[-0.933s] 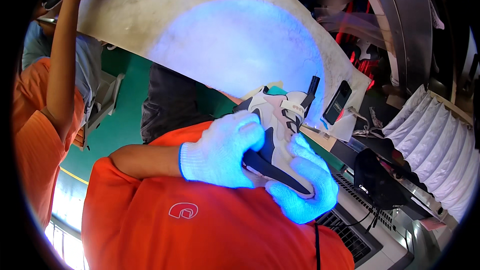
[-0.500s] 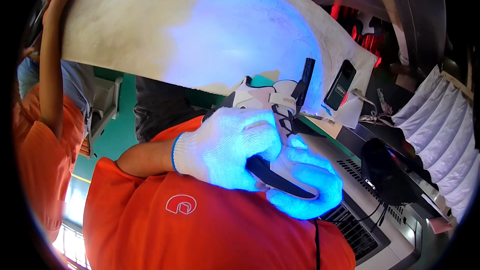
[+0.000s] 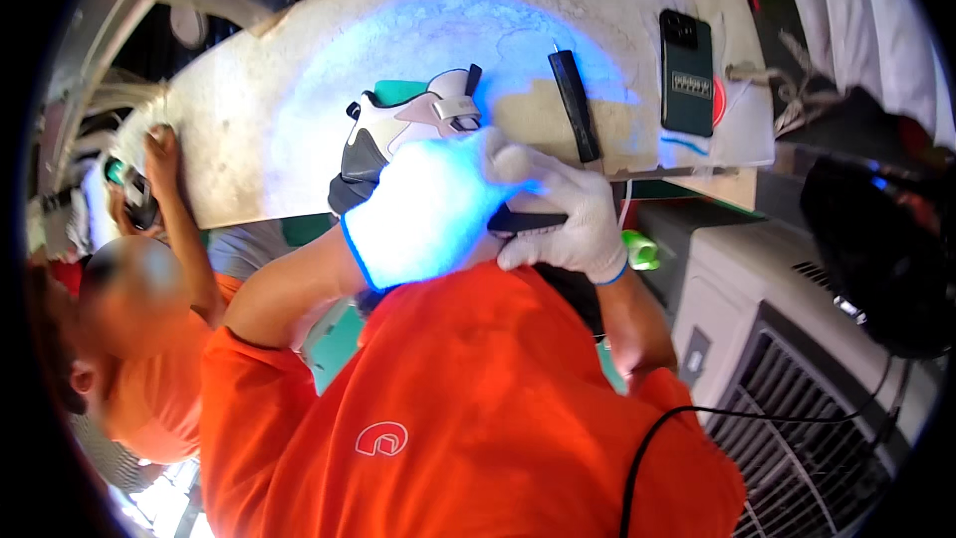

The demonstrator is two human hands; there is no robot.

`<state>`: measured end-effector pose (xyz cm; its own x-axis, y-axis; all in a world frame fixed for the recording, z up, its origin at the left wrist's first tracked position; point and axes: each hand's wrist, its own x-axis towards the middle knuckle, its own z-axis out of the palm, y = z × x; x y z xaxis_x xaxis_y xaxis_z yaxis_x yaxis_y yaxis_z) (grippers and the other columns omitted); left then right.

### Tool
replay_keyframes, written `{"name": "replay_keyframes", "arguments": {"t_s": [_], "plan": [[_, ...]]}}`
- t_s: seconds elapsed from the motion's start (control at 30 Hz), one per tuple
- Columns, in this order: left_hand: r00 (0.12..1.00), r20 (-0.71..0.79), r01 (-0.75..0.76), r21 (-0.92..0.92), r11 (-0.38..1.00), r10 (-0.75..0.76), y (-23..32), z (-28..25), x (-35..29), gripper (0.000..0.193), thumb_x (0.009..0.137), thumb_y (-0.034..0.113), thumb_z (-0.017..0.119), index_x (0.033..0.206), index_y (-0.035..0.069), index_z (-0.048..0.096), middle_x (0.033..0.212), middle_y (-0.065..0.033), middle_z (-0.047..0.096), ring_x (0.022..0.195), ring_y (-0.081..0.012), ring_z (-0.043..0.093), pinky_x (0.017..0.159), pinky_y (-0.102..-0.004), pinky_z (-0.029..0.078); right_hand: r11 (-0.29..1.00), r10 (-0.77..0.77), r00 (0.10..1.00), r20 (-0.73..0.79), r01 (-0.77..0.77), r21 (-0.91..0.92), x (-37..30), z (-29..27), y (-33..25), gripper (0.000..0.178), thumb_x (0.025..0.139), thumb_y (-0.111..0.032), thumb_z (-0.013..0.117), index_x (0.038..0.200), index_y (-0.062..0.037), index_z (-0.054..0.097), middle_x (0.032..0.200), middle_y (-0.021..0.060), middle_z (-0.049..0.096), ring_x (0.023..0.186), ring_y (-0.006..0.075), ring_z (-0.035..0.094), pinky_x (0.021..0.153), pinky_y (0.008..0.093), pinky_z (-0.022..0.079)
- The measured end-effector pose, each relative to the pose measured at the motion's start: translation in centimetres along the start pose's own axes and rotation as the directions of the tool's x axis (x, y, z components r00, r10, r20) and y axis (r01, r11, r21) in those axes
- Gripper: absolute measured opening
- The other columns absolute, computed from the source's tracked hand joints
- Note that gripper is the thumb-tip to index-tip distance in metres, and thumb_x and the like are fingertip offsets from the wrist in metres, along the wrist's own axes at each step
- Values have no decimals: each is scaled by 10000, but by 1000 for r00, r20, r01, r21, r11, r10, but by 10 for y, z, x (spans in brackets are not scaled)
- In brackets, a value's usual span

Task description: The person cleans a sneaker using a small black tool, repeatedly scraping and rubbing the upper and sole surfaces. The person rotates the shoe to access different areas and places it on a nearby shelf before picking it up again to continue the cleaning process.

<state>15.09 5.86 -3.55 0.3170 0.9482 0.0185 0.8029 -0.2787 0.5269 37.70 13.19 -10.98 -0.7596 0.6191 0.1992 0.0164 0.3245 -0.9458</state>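
Note:
A white and grey shoe (image 3: 383, 132) with a strap, black trim and a green inside lies at the table's near edge. My left hand (image 3: 428, 201), in a white knit glove with a blue cuff edge, is closed over its middle. Bright blue light falls on this glove. My right hand (image 3: 573, 211), gloved alike, is closed round the shoe's other end, its fingers meeting the left ones. Part of the dark sole (image 3: 528, 222) shows between the hands; the rest of that end is hidden. Beyond the right hand lies a black-handled tool (image 3: 573, 105) with a thin metal tip.
The worn, pale table (image 3: 224, 164) curves across in front. A dark phone (image 3: 686, 75) rests on its right part. At far left, a co-worker's hand (image 3: 161, 154) is beside another shoe (image 3: 137, 201). A grey vented machine (image 3: 742, 279) and a black bag (image 3: 866, 259) stand at right.
The view has swung, so more of the table and the co-worker show. My right hand has drawn closer to my left, and less of the shoe's dark sole is visible.

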Motion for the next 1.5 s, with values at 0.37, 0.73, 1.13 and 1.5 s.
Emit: {"name": "replay_keyframes", "arguments": {"t_s": [0.37, 0.73, 1.13, 1.5], "plan": [[984, 10, 176, 113, 978, -178, 8, -17, -30, 614, 778, 433, 969, 1177, 76, 667, 1109, -152, 670, 948, -372, 744, 804, -487, 627, 998, -46, 998, -41, 48, 47, -9, 4, 23, 817, 727, -292, 1063, 1427, -1, 757, 1486, 185, 742, 1346, 308, 742, 1146, 412, 585], [994, -45, 109, 319, 941, -100, 9, -5, -42, 406, 740, 301, 878, 1002, 50, 696, 1020, -154, 684, 958, -392, 692, 849, -497, 566, 998, -54, 997, -62, 55, 24, -8, 6, 23, 757, 757, -221, 1039, 1419, 17, 759, 1473, 214, 745, 1365, 316, 729, 1175, 425, 560], [995, -19, 102, 58, 993, -101, -15, -13, -23, 455, 604, 229, 970, 908, 123, 647, 901, -67, 650, 849, -323, 654, 733, -443, 538, 997, 10, 1000, -2, -11, -75, -3, 2, 6, 807, 725, -295, 1045, 1425, -9, 762, 1476, 214, 742, 1357, 336, 736, 1139, 428, 582], [992, 85, 95, -50, 994, -90, -32, -27, -12, 460, 643, 326, 943, 937, 103, 669, 936, -84, 683, 898, -333, 673, 738, -451, 537, 971, 57, 996, 64, -40, -237, 21, -9, -35, 856, 779, -405, 1002, 1486, -28, 700, 1378, 264, 759, 1271, 412, 757, 1064, 454, 622]]}}
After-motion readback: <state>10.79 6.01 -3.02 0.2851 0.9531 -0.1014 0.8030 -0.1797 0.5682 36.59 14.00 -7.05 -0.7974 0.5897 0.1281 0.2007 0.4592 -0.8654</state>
